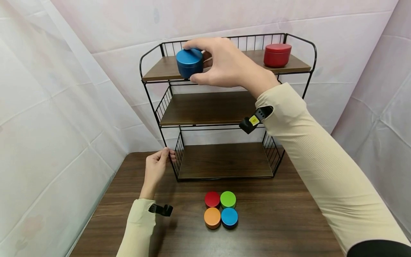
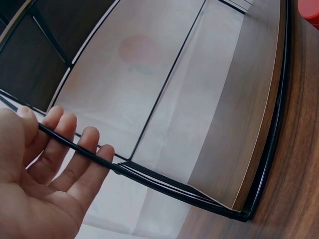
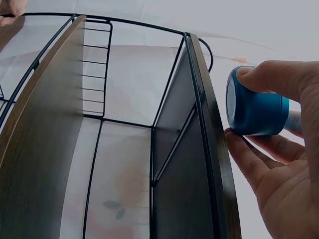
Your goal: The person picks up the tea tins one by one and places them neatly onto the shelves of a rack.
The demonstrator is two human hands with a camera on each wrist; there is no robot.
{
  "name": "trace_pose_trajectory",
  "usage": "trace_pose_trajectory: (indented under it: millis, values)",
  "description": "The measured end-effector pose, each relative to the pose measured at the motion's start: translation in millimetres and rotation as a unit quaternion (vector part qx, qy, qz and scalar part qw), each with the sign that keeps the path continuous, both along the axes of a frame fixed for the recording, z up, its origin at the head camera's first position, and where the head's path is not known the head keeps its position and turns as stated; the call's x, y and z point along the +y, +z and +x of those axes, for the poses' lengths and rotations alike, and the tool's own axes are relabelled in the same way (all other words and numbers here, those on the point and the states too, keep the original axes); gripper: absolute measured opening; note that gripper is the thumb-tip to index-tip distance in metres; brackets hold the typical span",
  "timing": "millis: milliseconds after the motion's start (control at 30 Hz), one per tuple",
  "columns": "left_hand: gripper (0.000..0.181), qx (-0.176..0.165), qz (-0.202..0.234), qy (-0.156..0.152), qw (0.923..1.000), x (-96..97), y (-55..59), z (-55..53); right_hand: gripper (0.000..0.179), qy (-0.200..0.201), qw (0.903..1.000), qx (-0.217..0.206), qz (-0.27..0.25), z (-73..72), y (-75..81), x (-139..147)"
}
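A small round blue tin (image 1: 189, 64) is held between the thumb and fingers of my right hand (image 1: 229, 66), at the front edge of the top shelf (image 1: 163, 69). In the right wrist view the tin (image 3: 261, 107) appears just beside the edge of the top board (image 3: 214, 124), thumb on one side and fingers on the other. My left hand (image 1: 155, 169) grips the black wire side post of the three-tier rack, low on its left. Up close, the fingers of this left hand (image 2: 50, 199) curl around the thin post (image 2: 75, 147).
A red tin (image 1: 277, 56) stands at the right end of the top shelf. On the table in front of the rack, red (image 1: 212, 199), green (image 1: 228, 199), orange (image 1: 212, 217) and blue round tins (image 1: 229, 216) stand in a tight cluster. White cloth (image 1: 80, 89) hangs behind and on both sides.
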State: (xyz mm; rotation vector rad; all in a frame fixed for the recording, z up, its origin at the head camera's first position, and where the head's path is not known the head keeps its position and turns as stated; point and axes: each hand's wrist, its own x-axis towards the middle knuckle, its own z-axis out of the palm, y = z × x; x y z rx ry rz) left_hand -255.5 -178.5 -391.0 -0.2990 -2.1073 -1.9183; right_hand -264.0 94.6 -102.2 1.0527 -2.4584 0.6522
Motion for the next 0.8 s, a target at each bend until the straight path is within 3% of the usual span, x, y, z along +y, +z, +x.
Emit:
trace_pose_trajectory:
  millis: [300,600,800]
  values:
    - [0.038,-0.004,-0.004,0.004,1.0,-0.1,3.2,3.2,0.068,-0.005,1.0,-0.003,-0.006,-3.1,4.0,-4.1]
    - [0.039,-0.021,-0.008,0.004,0.9997,1.0,5.6,3.8,0.069,-0.013,0.9992,-0.032,-0.02,-8.1,10.4,-8.4]
    - [0.039,-0.014,0.001,0.003,0.9999,1.9,3.8,2.4,0.07,-0.02,0.9991,-0.034,-0.014,-10.0,11.5,-8.9]
